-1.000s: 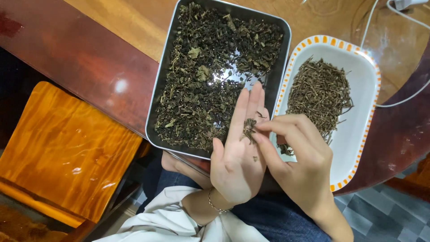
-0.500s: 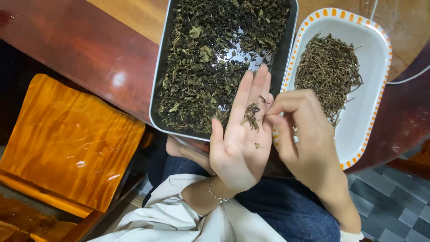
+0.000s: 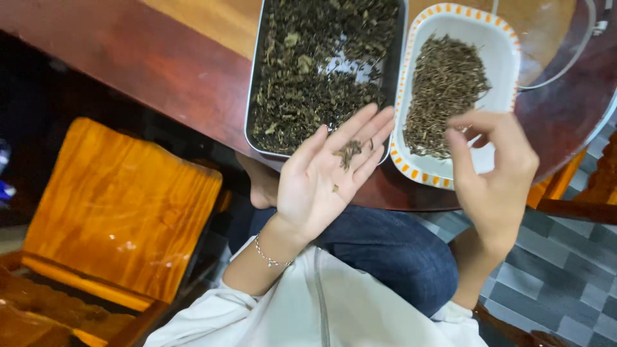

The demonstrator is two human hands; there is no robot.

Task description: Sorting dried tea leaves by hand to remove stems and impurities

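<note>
Dried leaf bits [image 3: 349, 153] on flat open left hand [image 3: 324, 180], right hand [image 3: 495, 173] fingertips pinched over white dish [image 3: 504, 77]

pkgs: none | labels: none | signs: none | screens: none in view

Glossy reddish wooden table [image 3: 160, 71]; matt grey metal tray [image 3: 252, 96]; smooth white dish [image 3: 501, 58]; polished orange wooden chair [image 3: 122, 205].

We've got a dark reddish wooden table [image 3: 160, 71] with a lighter patch up top. Sitting right on it: a metal tray [image 3: 252, 109] full of dried leaves, and just beside that a white dish [image 3: 508, 64] with orange trim holding stems.
</note>
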